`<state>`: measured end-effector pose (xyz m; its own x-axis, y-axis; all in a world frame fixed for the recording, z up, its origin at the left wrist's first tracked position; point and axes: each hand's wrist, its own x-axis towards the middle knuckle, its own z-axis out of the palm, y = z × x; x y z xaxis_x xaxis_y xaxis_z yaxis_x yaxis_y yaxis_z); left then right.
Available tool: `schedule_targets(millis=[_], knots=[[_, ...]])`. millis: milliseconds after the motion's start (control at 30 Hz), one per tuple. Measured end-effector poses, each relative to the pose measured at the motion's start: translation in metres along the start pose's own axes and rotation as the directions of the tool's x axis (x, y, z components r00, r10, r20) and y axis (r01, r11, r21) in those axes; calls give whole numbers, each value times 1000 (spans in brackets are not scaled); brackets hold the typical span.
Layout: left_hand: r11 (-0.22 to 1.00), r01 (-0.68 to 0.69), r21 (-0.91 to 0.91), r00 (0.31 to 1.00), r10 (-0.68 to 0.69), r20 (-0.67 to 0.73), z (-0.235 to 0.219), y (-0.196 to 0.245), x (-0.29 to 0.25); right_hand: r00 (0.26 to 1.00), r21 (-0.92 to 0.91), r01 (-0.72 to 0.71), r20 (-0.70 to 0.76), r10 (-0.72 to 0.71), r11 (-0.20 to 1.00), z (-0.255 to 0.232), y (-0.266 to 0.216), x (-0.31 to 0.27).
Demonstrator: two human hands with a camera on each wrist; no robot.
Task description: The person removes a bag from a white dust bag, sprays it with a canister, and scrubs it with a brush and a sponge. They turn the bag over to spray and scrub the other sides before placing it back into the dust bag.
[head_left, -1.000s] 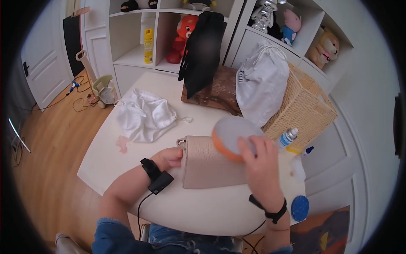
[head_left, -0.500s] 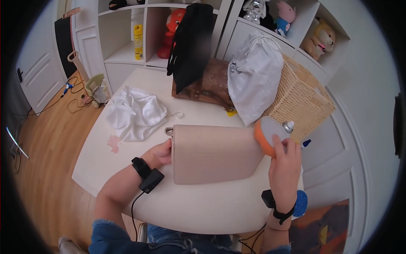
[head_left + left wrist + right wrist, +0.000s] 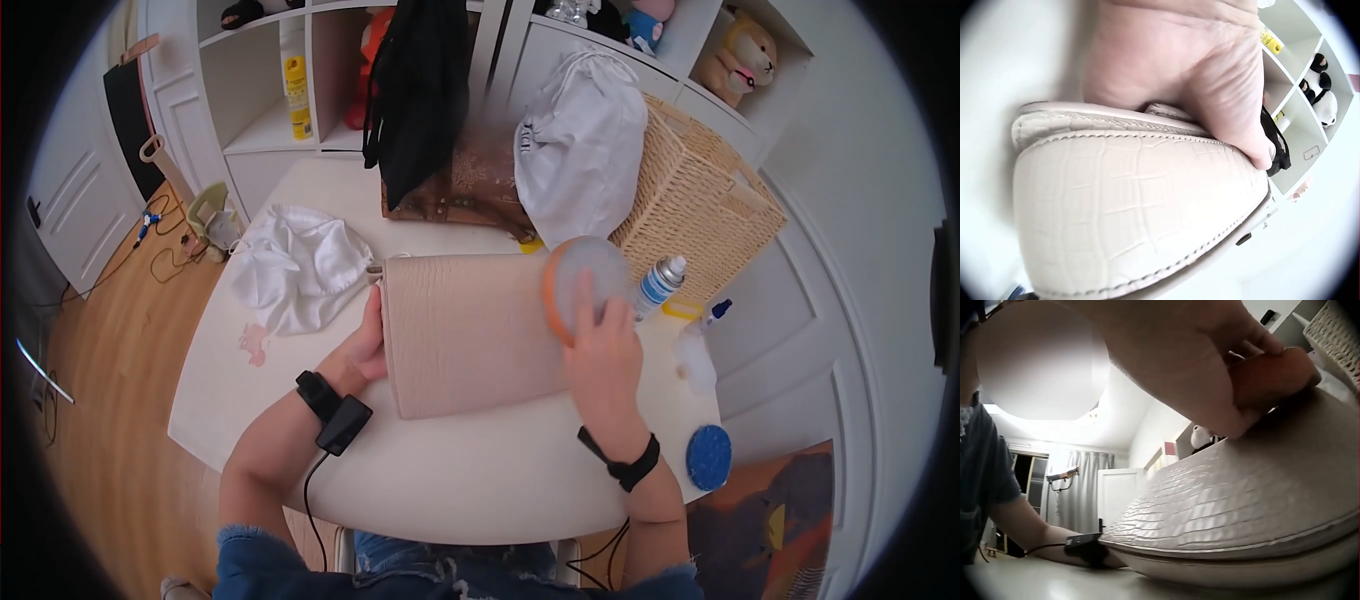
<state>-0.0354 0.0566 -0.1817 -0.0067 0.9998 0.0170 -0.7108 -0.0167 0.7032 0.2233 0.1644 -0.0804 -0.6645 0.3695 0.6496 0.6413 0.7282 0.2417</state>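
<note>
A beige crocodile-embossed leather handbag (image 3: 470, 340) lies on the white table in front of the person. My left hand (image 3: 366, 345) grips its left end; in the left wrist view the thumb reaches over the stitched side panel (image 3: 1135, 212), and the other fingers are hidden. My right hand (image 3: 605, 368) holds a round orange sponge pad (image 3: 586, 256) with a grey back, fingers spread over that back. The pad sits at the bag's upper right part. From the right wrist, the orange pad (image 3: 1272, 376) shows low against the glossy embossed surface.
A crumpled white cloth pouch (image 3: 300, 270) lies left of the bag. Behind stand a brown patterned bag (image 3: 455, 190), a white drawstring bag (image 3: 585, 150) and a wicker basket (image 3: 695, 200). A spray can (image 3: 658, 287) and a blue round pad (image 3: 709, 458) are at the right.
The right hand swept the sponge pad right to the bag's right end, then back left onto its upper right part. The left hand keeps its hold on the bag's left end.
</note>
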Motion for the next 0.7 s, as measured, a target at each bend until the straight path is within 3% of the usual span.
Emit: schedule_targets(millis=[33,67,167,233,267,300,333,367,400,433,467,500,533,600,633,700], knots=[[999,27,25,995,-24,-92,7,2,0,991,10,-123,54,122,992,5,5,1],[1000,21,22,995,-19,-94,8,2,1,992,10,-116,52,115,993,9,3,1],[999,40,-12,985,-42,-166,9,2,2,999,-56,-6,-53,3,998,11,-15,-4],[998,42,-41,980,-49,-191,12,1,0,958,67,286,-26,-285,956,-8,-40,-9],[998,41,-41,980,-48,-192,-2,-3,3,958,68,287,-26,-286,956,-13,-50,-12],[996,-11,-93,997,18,75,-27,-10,9,909,150,417,-72,-411,896,-18,-60,-16],[987,-46,-156,938,97,333,-30,-10,10,843,224,538,-127,-523,813,-20,-65,-17],[987,-47,-157,939,98,331,-31,-11,8,842,225,539,-128,-524,812,-20,-64,-17],[997,-22,-68,990,31,140,-12,-5,3,863,175,502,-168,-477,847,-19,-59,-15],[1000,21,13,998,-21,-64,-2,-2,0,878,127,462,-210,-431,878,-18,-53,-13],[1000,19,8,998,-19,-66,-10,-4,0,943,66,303,-168,-289,951,-12,-44,-8],[999,36,-5,999,-36,18,-22,-7,3,981,-2,138,-136,-137,990,-6,-33,-1],[999,52,-15,994,-50,101,-27,-8,2,980,-2,145,-135,-144,989,-6,-23,4],[999,42,5,996,-42,81,-26,-8,2,993,16,15,-115,-13,1000,-8,-10,16],[999,42,28,997,-44,60,-24,-7,2,992,19,27,-121,-25,999,-6,-14,21],[999,28,31,997,-30,68,-21,-6,0,960,-37,208,-184,-211,977,-3,-34,28]])
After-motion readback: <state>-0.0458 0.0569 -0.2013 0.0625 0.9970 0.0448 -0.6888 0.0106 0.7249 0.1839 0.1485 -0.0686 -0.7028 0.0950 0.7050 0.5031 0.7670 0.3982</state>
